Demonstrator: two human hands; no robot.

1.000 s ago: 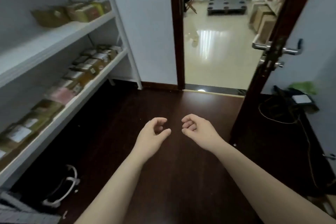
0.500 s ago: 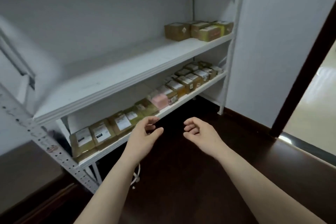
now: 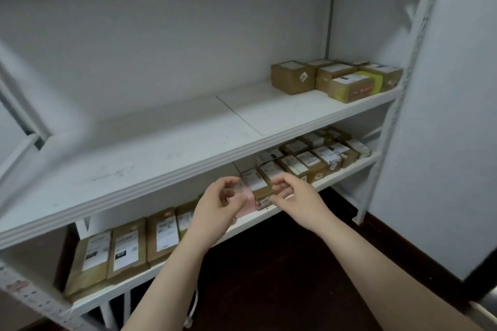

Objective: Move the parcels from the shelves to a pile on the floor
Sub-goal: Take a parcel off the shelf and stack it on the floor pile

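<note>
A white shelf unit (image 3: 188, 166) fills the view. Several brown cardboard parcels (image 3: 336, 79) stand at the right end of its middle shelf. A long row of brown labelled parcels (image 3: 129, 247) lies along the lower shelf, with a pink parcel (image 3: 248, 203) among them. My left hand (image 3: 217, 209) and my right hand (image 3: 295, 196) hover side by side in front of the lower shelf, near the pink parcel. Both hands have loosely curled fingers and hold nothing.
Dark wooden floor (image 3: 282, 277) lies below the shelf. A white wall (image 3: 443, 115) stands at the right past the shelf's upright. A white cable (image 3: 192, 309) hangs near the floor under my left forearm. The left part of the middle shelf carries nothing.
My view has swung left from the doorway to face the shelves. Both hands have come up from over the floor to the lower shelf's front, still holding nothing.
</note>
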